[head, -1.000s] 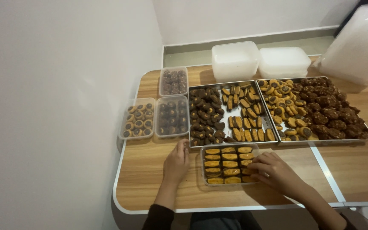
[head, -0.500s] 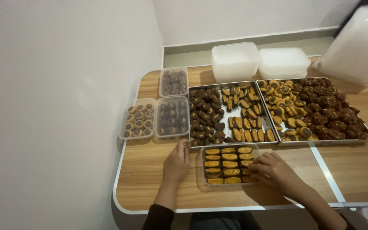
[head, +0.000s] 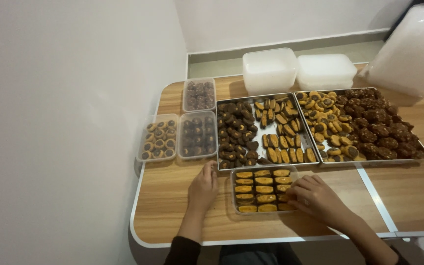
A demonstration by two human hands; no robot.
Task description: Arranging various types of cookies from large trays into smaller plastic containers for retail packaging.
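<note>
- Our left hand (head: 203, 186): lies flat on the worktop (head: 172, 206), fingers loosely spread, grip released; it grasps nothing and rests just left of the clear box, near the front left corner of the left tray.
- Our right hand (head: 315, 195): fingers bent down over the right end of the clear box, fingertips (head: 293, 191) on the pastries at that end; we cannot tell whether the grip has closed on one.
- Clear box (head: 265, 212): shallow, rectangular, at the front of the worktop between both hands, just in front of the left tray; long axis runs left to right. It holds orange-topped oblong pastries (head: 263, 189) in three columns, each piece lying crosswise, long axis left to right.
- Left tray (head: 261, 130): metal; dark round cookies on its left half, oblong brown-and-orange pastries on its right.
- Right tray (head: 364, 122): metal, touching the left tray; orange-rimmed cookies to the left, dark lumpy cookies to the right.
- Three small lidded tubs (head: 198, 132): left of the trays, two with dark cookies, one with pale-rimmed ones.
- White containers (head: 295, 71): stacked behind the trays, contents hidden.
</note>
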